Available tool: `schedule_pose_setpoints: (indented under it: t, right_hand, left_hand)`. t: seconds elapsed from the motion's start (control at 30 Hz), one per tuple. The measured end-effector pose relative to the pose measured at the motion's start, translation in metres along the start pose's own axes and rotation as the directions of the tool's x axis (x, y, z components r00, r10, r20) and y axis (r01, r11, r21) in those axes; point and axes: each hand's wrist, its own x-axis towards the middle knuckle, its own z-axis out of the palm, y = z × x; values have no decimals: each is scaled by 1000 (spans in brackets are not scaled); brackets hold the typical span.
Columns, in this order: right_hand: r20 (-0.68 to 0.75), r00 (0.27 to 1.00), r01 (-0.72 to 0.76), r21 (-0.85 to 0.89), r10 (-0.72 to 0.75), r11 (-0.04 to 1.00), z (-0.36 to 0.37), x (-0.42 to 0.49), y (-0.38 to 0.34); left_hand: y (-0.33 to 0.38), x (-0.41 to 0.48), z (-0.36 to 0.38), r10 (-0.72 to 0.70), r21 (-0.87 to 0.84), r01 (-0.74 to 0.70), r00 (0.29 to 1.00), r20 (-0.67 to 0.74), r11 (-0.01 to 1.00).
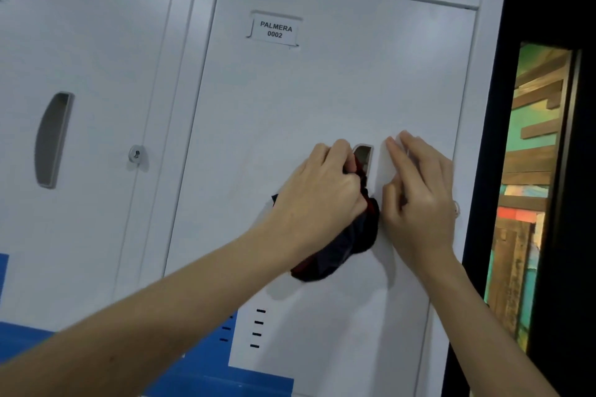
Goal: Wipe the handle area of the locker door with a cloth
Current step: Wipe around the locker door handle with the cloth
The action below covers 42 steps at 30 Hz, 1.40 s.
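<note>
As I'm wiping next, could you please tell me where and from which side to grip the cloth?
Grip the cloth at its bunched top, from the left, as the left hand does: that wad sits at the handle recess, the tail hangs slack below, and the right hand blocks the right.

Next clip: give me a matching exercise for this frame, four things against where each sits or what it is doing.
Things
1. left hand
2. right hand
3. name label
4. vent slots

Places or states
A. near the top of the locker door
B. grips the dark cloth at the handle recess
C. low on the door, below both hands
D. fingers flat on the door, right of the recess

Pairs: 1-B; 2-D; 3-A; 4-C
</note>
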Motion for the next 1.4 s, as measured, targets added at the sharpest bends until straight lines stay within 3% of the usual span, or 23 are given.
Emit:
schedule_pose_setpoints:
  t: [0.13,0.27,0.4,0.57,0.7,0.87,1.1,1.4]
  right_hand:
    - [4,1000,-5,8,5,1000,0,-1,1]
    - [-5,1000,17,-15,-17,1000,0,0,2]
    - [-3,1000,19,-11,-19,1000,0,1,1]
    - [-10,1000,18,8,-18,1000,0,0,2]
    - [-19,1000,18,10,-18,1000,0,0,1]
    - [-10,1000,12,15,-12,1000,-1,1,0]
    - [-8,1000,-6,22,6,1000,0,1,-1]
    - [-12,1000,2,23,-2,1000,-1,1,0]
  left_hand:
    - [-4,25,-5,167,132,-168,986,18,977]
    - [-3,11,-11,226,232,-231,973,48,945]
    - [-4,-13,-9,263,180,-272,962,72,945]
    - [-13,19,-12,284,112,-286,958,35,952]
    - [-9,1,-10,198,28,-198,980,14,980]
    - [-7,-12,-12,186,42,-187,982,24,981]
    - [8,4,5,3,-21,-4,998,-55,1000]
    - [3,2,3,45,51,-44,999,-7,998]
